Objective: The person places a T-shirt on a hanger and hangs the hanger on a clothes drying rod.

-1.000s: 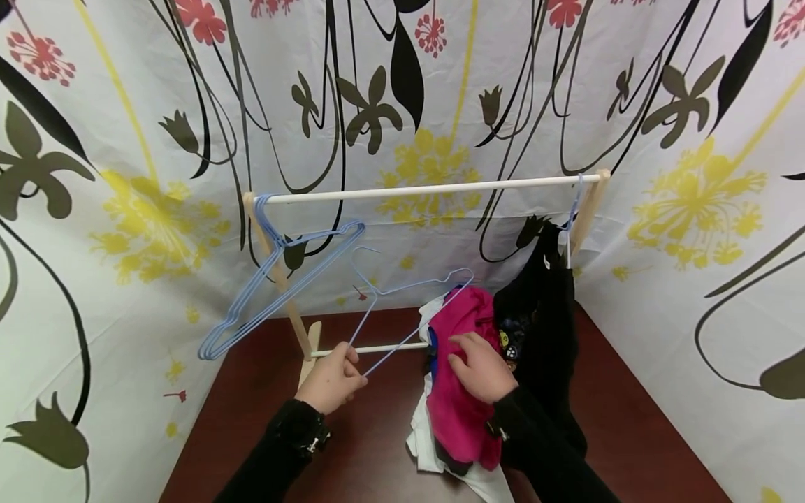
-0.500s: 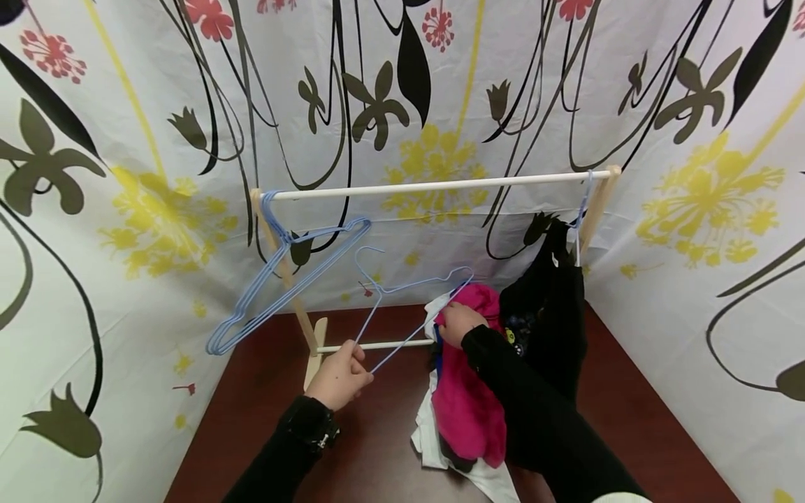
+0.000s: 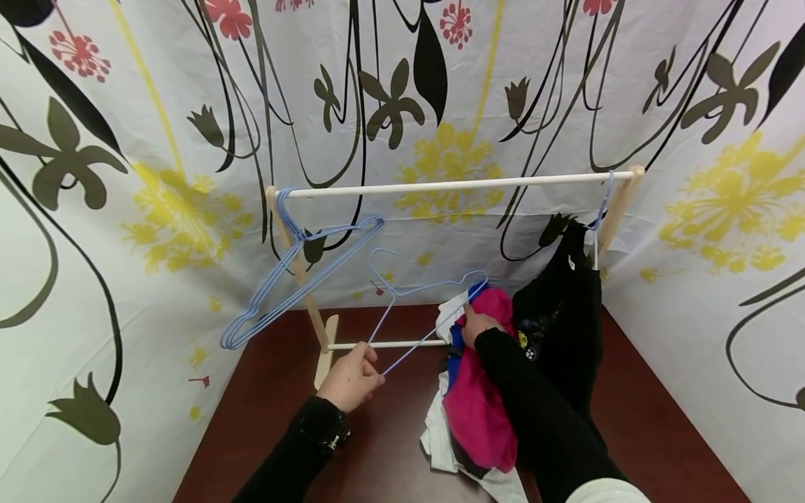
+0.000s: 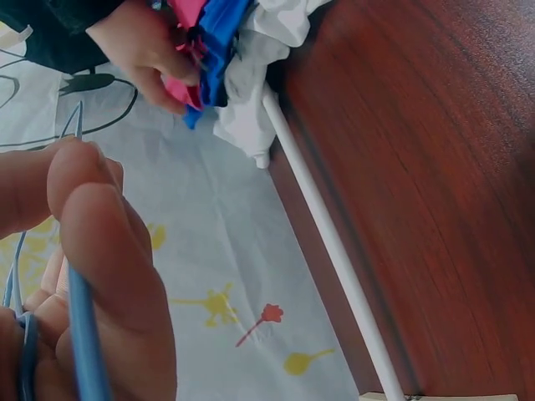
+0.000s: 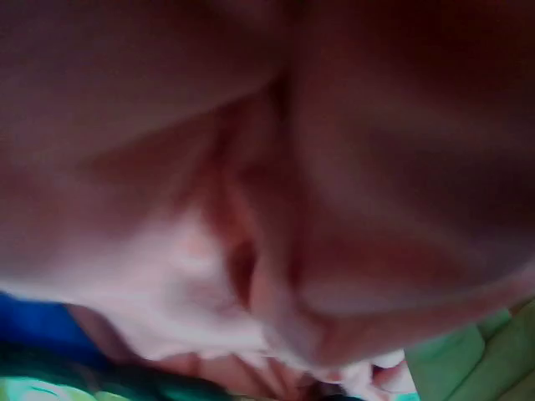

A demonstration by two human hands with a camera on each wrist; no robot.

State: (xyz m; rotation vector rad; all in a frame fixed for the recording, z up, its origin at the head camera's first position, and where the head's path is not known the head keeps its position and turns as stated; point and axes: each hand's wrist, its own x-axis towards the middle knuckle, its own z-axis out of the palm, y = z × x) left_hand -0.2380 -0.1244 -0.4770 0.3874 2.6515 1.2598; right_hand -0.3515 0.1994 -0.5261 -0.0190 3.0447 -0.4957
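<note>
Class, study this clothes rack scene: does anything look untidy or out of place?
Yes. The clothes lie in a crumpled pile on the table instead of hanging, and the empty hangers bunch askew at the rail's left end.

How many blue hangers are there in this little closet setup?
At least 3 spots: one hanger held in the left hand, a bunch hanging at the rail's left end whose count I cannot tell, and one under the black garment, mostly hidden.
</note>
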